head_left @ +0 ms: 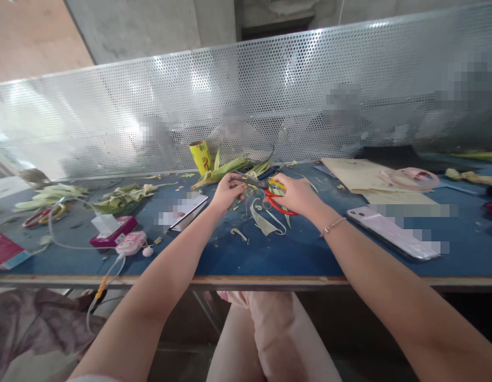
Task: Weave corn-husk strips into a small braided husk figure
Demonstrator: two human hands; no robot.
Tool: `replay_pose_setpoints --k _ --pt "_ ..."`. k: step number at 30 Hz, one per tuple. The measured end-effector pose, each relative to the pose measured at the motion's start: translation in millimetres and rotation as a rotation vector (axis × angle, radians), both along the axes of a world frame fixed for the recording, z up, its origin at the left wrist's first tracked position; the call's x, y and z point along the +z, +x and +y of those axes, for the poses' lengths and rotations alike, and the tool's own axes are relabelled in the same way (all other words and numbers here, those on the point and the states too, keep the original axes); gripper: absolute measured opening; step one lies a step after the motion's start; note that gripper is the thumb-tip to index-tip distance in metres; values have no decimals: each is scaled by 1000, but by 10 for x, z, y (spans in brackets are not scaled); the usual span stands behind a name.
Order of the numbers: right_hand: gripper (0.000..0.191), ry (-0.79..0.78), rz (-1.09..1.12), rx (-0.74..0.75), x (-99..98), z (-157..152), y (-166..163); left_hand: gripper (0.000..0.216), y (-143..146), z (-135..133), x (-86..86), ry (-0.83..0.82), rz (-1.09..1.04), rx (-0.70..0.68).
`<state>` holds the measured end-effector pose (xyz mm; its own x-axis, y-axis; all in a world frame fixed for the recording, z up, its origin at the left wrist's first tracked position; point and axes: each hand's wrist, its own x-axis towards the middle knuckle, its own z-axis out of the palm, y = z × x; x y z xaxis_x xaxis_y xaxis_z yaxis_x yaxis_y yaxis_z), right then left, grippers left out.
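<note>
My right hand [295, 193] grips a pair of scissors [256, 182] by its red and yellow handles, the dark blades pointing left. My left hand [229, 192] is pinched closed close to the blade tips; what lies between its fingers is too small and hidden to make out. Under and between the hands, thin pale strips of corn husk [265, 220] lie scattered on the blue tabletop [269, 260]. Green corn husks [230, 170] are heaped just behind the hands, beside a yellow printed tube [200, 156].
A phone [393, 232] lies right, near cardboard sheets [349, 175] and a tape roll [413, 179]. Left are another phone [188, 211], a purple box [113, 232] with cables, more husks [124, 200] and other scissors [44, 216]. A perforated metal screen [261, 95] stands behind.
</note>
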<state>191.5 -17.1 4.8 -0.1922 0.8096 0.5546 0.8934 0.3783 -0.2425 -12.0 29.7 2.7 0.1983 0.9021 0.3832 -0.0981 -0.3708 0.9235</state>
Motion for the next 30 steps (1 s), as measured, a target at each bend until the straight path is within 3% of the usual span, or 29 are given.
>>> replay_pose_setpoints --k 10,21,30 --pt "37 17 -36 -21 20 -31 25 42 5 -14 14 -16 -16 -10" --pt "47 -46 -74 27 8 -35 26 29 10 79 -74 3 7 -15" --pt "42 11 -49 -21 28 -39 36 22 -18 92 -85 18 52 61"
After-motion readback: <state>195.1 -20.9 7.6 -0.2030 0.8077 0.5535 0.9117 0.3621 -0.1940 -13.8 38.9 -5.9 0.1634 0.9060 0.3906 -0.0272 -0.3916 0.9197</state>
